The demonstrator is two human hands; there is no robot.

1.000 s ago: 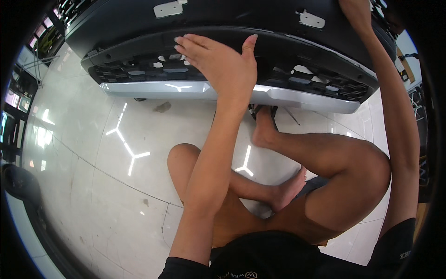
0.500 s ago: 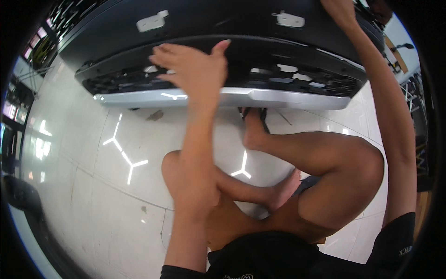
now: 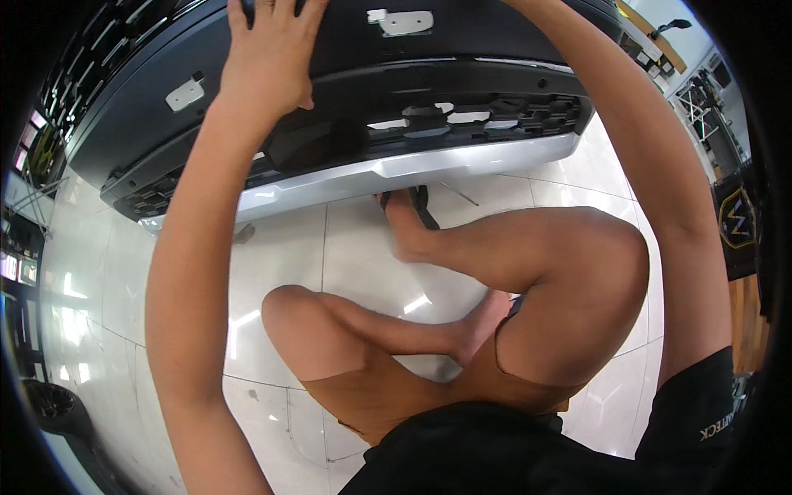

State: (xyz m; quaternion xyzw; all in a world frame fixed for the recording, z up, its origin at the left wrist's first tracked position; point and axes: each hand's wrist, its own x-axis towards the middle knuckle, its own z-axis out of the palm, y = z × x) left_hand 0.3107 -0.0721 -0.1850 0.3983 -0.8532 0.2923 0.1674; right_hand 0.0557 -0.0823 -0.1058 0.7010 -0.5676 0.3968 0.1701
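Observation:
A black car bumper (image 3: 346, 54) with a silver lower strip (image 3: 421, 161) spans the top of the view, tilted down toward the left. Its lower part has a honeycomb grille (image 3: 536, 117). Two pale patches, one at the left (image 3: 186, 95) and one near the middle (image 3: 408, 23), show on the black face; whether they are plates or openings I cannot tell. My left hand (image 3: 276, 58) lies over the black face with its fingers spread and holds nothing. My right forearm (image 3: 635, 124) reaches past the top edge, so the right hand is out of sight.
My bent legs are between me and the bumper, one foot in a dark sandal (image 3: 425, 206) at the silver strip. A thin rod (image 3: 460, 195) lies on the glossy tile floor (image 3: 280, 330). A dark rounded object (image 3: 54, 408) stands at the lower left, a black emblem box (image 3: 737, 221) at the right.
The view has turned, so the bumper now sits further left and slants. My left hand has moved up and left over it. My right hand has gone out of the top of the picture.

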